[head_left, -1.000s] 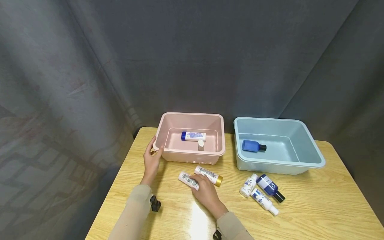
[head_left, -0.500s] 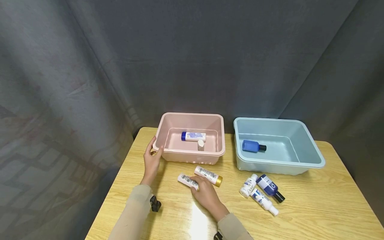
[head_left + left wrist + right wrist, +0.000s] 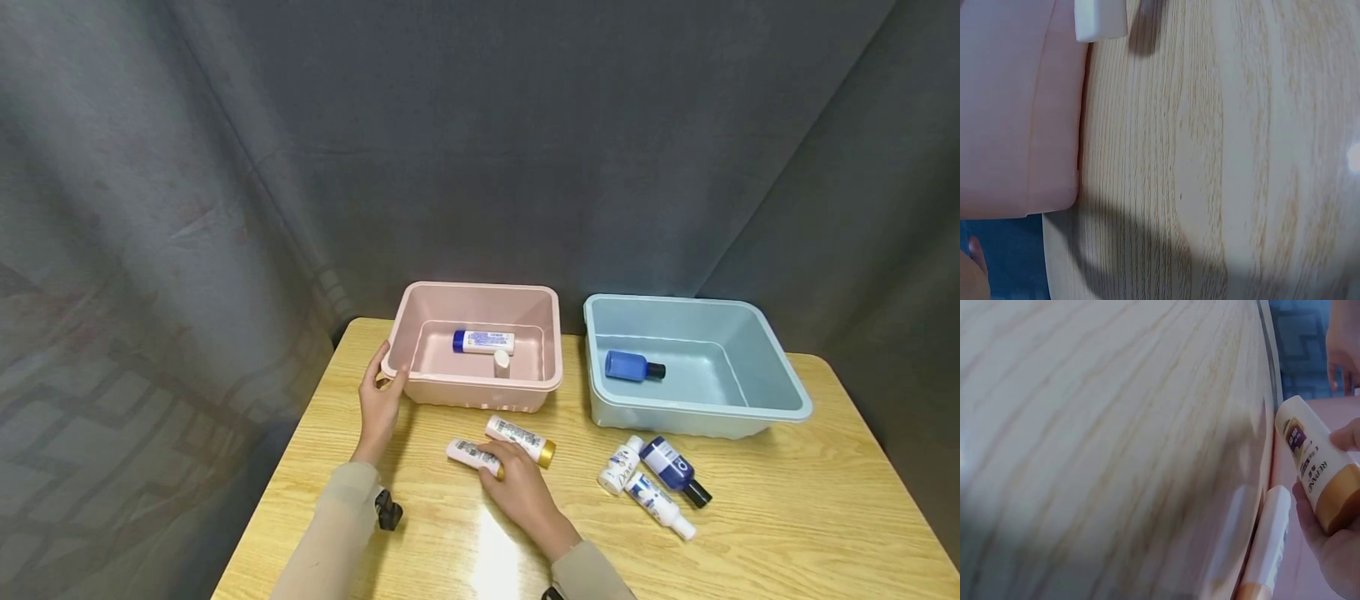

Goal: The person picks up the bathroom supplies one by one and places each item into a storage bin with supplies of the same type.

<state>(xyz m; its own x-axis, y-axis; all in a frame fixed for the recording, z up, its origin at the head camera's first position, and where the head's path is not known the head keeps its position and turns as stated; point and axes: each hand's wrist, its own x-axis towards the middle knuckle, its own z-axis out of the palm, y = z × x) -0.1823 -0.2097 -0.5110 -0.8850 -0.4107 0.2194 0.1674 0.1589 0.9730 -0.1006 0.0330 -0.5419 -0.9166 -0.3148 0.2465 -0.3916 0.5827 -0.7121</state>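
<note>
My right hand [image 3: 521,492] grips a small white bottle with a gold cap [image 3: 468,454], low over the table in front of the pink bin. In the right wrist view, thumb and fingers hold this bottle [image 3: 1307,440] around its cap end, its printed label showing. Just beyond it lies a second white bottle with a gold cap [image 3: 517,435]. At the front left corner of the pink bin [image 3: 480,385], my left hand [image 3: 378,412] holds the rim between thumb and fingers. Inside that bin are a white tube with a blue cap [image 3: 487,342] and a small white-topped container [image 3: 502,363].
A light blue bin [image 3: 697,411] stands to the right, with a blue bottle [image 3: 630,366] lying inside. In front of it lie a white bottle [image 3: 621,467], a dark blue bottle [image 3: 671,465] and a slim white bottle [image 3: 660,504]. A grey curtain [image 3: 480,150] hangs behind the table.
The bottle in my right hand has turned slightly and its gold cap now shows past the fingers. The right hand has shifted a little. The left hand and both bins stay put.
</note>
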